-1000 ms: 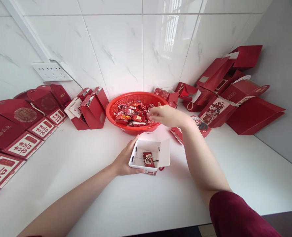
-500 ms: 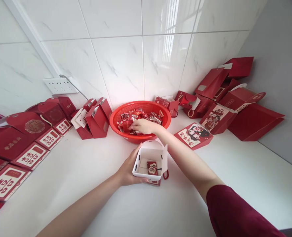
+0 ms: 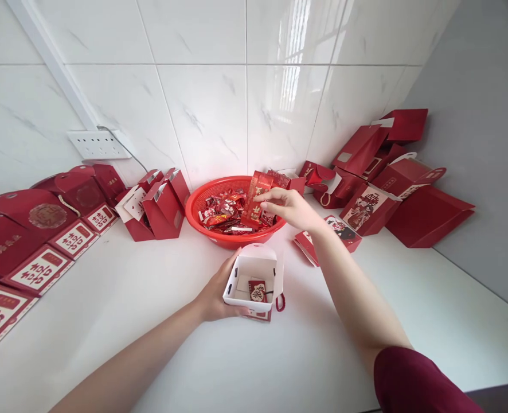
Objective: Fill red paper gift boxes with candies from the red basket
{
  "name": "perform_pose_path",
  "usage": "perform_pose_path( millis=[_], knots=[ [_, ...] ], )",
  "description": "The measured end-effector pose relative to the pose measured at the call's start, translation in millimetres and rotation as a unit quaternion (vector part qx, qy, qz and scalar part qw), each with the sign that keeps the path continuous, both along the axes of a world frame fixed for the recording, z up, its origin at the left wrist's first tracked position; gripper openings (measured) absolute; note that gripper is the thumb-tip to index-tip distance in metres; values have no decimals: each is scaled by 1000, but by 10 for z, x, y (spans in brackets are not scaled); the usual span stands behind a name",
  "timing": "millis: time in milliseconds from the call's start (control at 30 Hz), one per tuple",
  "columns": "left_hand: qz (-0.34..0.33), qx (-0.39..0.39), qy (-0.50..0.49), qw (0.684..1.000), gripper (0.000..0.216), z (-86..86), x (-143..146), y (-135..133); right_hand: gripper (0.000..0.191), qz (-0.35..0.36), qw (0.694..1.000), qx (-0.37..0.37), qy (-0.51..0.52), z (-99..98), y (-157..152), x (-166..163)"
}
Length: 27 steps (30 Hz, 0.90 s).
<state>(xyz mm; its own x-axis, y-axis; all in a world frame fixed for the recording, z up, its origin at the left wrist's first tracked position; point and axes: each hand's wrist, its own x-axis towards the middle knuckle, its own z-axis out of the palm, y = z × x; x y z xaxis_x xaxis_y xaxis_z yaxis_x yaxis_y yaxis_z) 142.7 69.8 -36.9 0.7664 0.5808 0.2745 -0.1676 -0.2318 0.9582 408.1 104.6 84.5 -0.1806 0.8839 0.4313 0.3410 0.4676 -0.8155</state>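
My left hand (image 3: 217,291) is wrapped round the left side of a small open gift box (image 3: 253,268), white inside, that stands on the white counter (image 3: 159,321). One small red packet (image 3: 257,290) lies in the box. My right hand (image 3: 288,206) hovers over the right side of a red plastic basket (image 3: 202,192) full of wrapped sweets. Its fingers pinch a long red sweet packet (image 3: 256,198) that hangs upright just above the sweets.
Closed red gift boxes with white labels (image 3: 39,267) line the counter's left side. Two open red boxes (image 3: 161,201) stand left of the basket. Flat and half-folded red boxes (image 3: 391,178) are piled at the back right corner. A wall socket (image 3: 97,143) is at upper left.
My right hand was down among the sweets in the basket. It has risen with a long red packet pinched in its fingers. My left hand has stayed on the box.
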Motion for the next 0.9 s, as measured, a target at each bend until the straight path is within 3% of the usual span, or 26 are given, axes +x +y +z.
perform_pose_path(
  millis=[133,267,367,433,500,567,667,800,900],
  knots=[
    [1,13,1,1000,111,38,9,-13,32,-41,998,31,-28,205,-258,126],
    [-1,12,-5,1000,110,59,20,-26,34,-155,982,77,-72,224,-297,112],
    [-7,6,-9,1000,109,75,29,-40,44,-92,992,81,-26,106,-165,83],
    [-3,13,-12,1000,107,82,31,-46,40,-46,995,90,-23,-8,-45,80],
    [2,25,-15,1000,106,83,31,-48,33,-64,992,90,-69,-128,70,86],
    [0,28,-13,1000,108,79,30,-48,34,-92,983,37,-154,-235,169,89],
    [-9,22,-8,1000,108,64,24,-39,37,-67,954,-89,-279,-324,305,74],
    [-2,41,0,999,109,12,-6,-6,25,42,915,-182,-358,-269,513,6],
    [13,61,14,998,113,-36,-39,25,34,133,888,-218,-382,-193,684,-101]
  ],
)
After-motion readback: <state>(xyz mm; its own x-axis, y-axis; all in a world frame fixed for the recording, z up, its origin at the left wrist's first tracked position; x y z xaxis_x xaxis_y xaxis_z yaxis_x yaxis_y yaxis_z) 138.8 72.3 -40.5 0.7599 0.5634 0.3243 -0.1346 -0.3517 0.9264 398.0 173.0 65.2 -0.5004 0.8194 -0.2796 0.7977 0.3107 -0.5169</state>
